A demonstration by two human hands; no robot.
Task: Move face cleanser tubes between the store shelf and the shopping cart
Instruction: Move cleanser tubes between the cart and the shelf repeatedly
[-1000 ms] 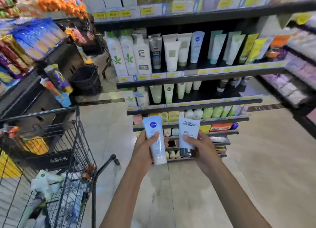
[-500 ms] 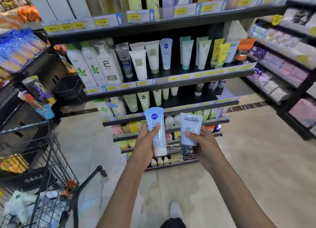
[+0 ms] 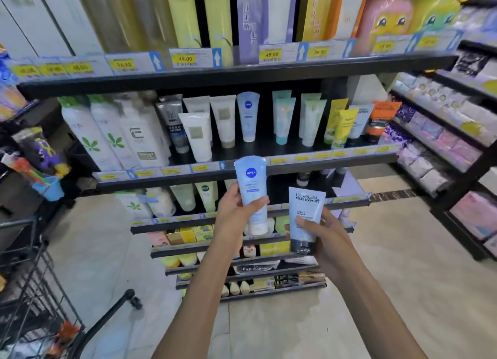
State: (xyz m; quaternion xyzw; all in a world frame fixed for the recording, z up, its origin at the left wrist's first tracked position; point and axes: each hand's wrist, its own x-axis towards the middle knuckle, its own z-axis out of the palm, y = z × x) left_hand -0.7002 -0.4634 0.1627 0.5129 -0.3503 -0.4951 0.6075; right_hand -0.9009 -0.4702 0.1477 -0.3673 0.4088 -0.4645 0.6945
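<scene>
My left hand (image 3: 234, 216) grips a pale blue Nivea cleanser tube (image 3: 251, 181), cap down, held up in front of the shelf edge. My right hand (image 3: 326, 237) holds a light blue L'Oreal Men Expert tube (image 3: 305, 210) with a dark cap at the bottom, lower and to the right. On the middle shelf (image 3: 242, 170) stand several cleanser tubes, among them a matching Nivea tube (image 3: 248, 116). A corner of the black wire shopping cart (image 3: 29, 299) shows at the lower left.
Tall boxes fill the top shelf (image 3: 228, 73) behind yellow price tags. More tubes and small boxes sit on the lower shelves (image 3: 242, 224). A second rack of packets (image 3: 443, 132) runs along the right. Beige tiled floor (image 3: 403, 278) lies between the racks.
The view has closed in on the shelves and the cart has slid toward the left edge. Both hands have lifted their tubes, the left one higher, up to the middle shelf's edge.
</scene>
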